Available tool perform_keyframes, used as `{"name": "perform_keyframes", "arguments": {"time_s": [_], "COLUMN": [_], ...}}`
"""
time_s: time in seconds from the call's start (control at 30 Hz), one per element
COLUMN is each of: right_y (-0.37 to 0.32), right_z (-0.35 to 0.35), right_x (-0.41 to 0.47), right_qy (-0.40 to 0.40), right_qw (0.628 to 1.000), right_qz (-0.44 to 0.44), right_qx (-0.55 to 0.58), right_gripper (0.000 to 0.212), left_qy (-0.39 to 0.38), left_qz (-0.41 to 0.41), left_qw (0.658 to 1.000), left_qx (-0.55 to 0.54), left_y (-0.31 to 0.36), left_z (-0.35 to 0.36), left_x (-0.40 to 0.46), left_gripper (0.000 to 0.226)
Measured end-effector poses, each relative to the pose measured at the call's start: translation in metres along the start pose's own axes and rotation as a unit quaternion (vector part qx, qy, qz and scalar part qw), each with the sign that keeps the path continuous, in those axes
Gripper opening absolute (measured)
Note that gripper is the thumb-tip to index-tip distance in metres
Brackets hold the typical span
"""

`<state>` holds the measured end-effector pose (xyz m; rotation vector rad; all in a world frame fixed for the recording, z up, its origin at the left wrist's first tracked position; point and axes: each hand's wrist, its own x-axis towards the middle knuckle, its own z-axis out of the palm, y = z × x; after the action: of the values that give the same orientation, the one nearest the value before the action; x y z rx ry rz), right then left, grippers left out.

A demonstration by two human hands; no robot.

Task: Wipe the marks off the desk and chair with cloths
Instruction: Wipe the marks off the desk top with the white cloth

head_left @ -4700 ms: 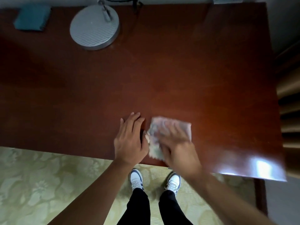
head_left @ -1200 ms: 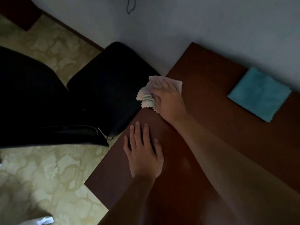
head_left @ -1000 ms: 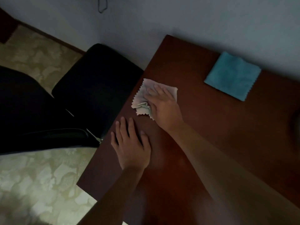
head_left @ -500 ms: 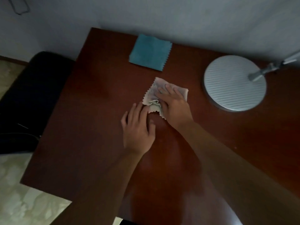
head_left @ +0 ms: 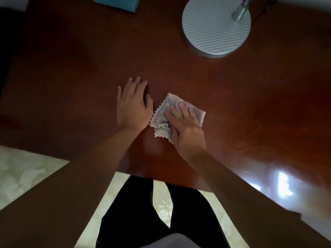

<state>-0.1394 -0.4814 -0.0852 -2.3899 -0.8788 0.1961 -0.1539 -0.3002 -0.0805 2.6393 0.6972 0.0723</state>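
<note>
Dark wooden desk (head_left: 232, 97): right hand (head_left: 186, 125) is pressing flat, fingers spread, on pale cloth (head_left: 162, 122) at frame centre; left hand (head_left: 133, 104) is resting open just leftward.

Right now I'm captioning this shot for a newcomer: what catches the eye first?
The right hand pressing a crumpled pale cloth flat on the dark red desk, mid-frame, with the left hand flat beside it. Next, the round ribbed lamp base at the far right and a teal cloth at the top edge.

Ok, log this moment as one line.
right hand presses crumpled pale cloth | left hand flat on dark red-brown wooden desk
</note>
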Motion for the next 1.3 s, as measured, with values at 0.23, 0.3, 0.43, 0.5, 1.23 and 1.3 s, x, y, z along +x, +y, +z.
{"name": "perform_keyframes", "arguments": {"time_s": [0.23,0.3,0.43,0.5,1.23,1.3], "right_y": [-0.008,0.01,0.055,0.056,-0.031,-0.006], "right_z": [0.008,-0.004,-0.045,-0.053,0.006,-0.013], "right_x": [-0.044,-0.024,0.046,0.052,-0.118,-0.117], "right_qy": [-0.028,-0.054,0.008,0.024,0.067,0.095], "right_qw": [0.999,0.998,0.988,0.982,0.99,0.98], "right_qz": [-0.04,0.004,0.135,0.166,0.11,0.163], "right_qx": [-0.02,-0.025,-0.07,-0.086,-0.056,-0.062], "right_gripper": [0.037,0.043,0.043,0.043,0.035,0.037], "left_qy": [-0.071,-0.095,-0.121,-0.13,-0.188,-0.183], "left_qz": [0.028,0.025,0.035,0.043,0.12,0.124], "left_qw": [0.997,0.995,0.992,0.99,0.972,0.972], "left_qx": [0.024,0.033,0.028,0.014,0.068,0.077], "left_y": [0.009,0.007,-0.003,-0.005,-0.015,-0.009], "left_z": [-0.009,-0.011,-0.019,-0.022,-0.021,-0.017], "left_x": [-0.082,-0.091,-0.1,-0.1,-0.15,-0.151], "left_gripper": [0.046,0.049,0.054,0.053,0.055,0.055]}}
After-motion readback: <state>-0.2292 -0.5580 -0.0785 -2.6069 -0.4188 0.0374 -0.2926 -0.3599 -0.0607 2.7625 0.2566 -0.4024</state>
